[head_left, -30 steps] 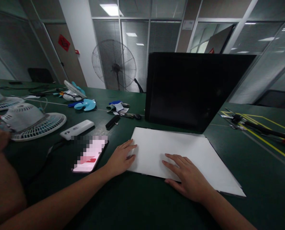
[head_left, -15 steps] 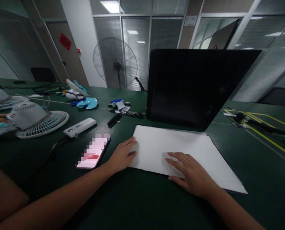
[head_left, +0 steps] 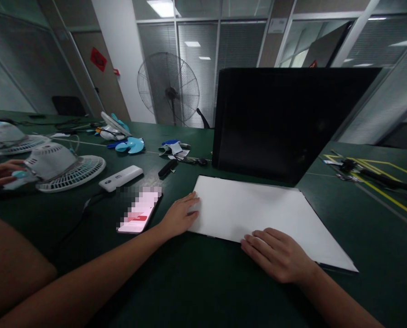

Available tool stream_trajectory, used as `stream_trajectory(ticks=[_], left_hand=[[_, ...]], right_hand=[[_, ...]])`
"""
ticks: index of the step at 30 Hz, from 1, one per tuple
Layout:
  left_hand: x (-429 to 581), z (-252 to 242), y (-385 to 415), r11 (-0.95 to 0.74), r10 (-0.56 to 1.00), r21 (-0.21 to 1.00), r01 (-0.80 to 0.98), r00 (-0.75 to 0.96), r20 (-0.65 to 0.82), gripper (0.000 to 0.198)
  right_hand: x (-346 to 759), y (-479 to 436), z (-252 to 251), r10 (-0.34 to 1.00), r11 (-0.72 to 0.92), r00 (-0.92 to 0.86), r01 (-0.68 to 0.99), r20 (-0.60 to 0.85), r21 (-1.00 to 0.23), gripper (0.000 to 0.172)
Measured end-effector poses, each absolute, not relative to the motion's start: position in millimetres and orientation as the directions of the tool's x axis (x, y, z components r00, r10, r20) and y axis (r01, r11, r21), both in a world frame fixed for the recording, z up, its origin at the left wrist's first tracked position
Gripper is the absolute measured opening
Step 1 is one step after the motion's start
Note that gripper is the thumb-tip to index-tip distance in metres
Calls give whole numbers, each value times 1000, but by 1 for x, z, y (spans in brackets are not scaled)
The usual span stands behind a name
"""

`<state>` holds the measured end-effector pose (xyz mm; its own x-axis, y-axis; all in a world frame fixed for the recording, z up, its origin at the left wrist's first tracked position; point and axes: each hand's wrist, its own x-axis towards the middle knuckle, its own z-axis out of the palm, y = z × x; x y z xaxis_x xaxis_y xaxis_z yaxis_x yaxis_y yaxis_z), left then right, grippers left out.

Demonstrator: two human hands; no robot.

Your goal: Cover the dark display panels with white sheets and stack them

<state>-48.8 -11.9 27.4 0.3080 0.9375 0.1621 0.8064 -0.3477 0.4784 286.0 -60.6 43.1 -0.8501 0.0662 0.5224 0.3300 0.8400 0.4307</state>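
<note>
A large white sheet [head_left: 258,212] lies flat on the green table [head_left: 196,287] in front of an upright black panel [head_left: 288,120]. My left hand [head_left: 179,216] rests at the sheet's left edge, fingers stretched out and touching it. My right hand [head_left: 278,255] lies palm down on the sheet's near edge, fingers loosely curled, holding nothing.
A lit phone [head_left: 140,214] lies just left of my left hand, a white power bank [head_left: 120,177] behind it. White fan grilles [head_left: 61,166] and another person's hand [head_left: 0,173] are at far left. Blue fan blades [head_left: 130,145] and small parts sit further back. Yellow tape lines [head_left: 388,191] mark the right side.
My right hand has slid back toward me, from the middle of the sheet to its near edge. The view has shifted slightly; my left hand stays at the left edge.
</note>
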Motion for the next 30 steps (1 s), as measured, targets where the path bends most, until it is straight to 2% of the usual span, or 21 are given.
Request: stream_trajectory(ticks=[5, 8, 10, 12, 14, 16, 19, 24, 30], left_hand=[[-51, 29, -16, -421, 903, 469, 776, 312, 295, 44], [-52, 41, -26, -553, 792, 277, 786, 393, 467, 37], [-50, 50, -35, -685, 634, 98, 722, 524, 569, 28], [-46, 56, -43, -779, 480, -46, 625, 642, 597, 22], [-41, 58, -49, -810, 425, -118, 575, 714, 557, 26], [-35, 56, -51, -797, 466, -127, 591, 734, 495, 31], [-29, 50, -50, -755, 543, -113, 646, 712, 445, 26], [-27, 47, -48, -757, 526, -104, 645, 696, 490, 31], [-20, 48, -50, -748, 483, -141, 649, 677, 555, 27]], right_hand=[[288, -65, 45, 41, 813, -869, 316, 493, 489, 27], [288, -66, 48, 31, 800, -861, 325, 507, 504, 27], [288, -66, 50, 29, 797, -854, 333, 519, 503, 27], [288, -67, 52, 33, 795, -848, 343, 529, 500, 27], [288, -67, 54, 37, 788, -842, 355, 538, 503, 27], [289, -67, 55, 36, 781, -835, 367, 549, 506, 27], [289, -66, 55, 37, 785, -830, 368, 556, 498, 27], [288, -64, 57, 39, 793, -825, 368, 564, 485, 27], [291, -64, 61, 66, 780, -814, 403, 577, 479, 29]])
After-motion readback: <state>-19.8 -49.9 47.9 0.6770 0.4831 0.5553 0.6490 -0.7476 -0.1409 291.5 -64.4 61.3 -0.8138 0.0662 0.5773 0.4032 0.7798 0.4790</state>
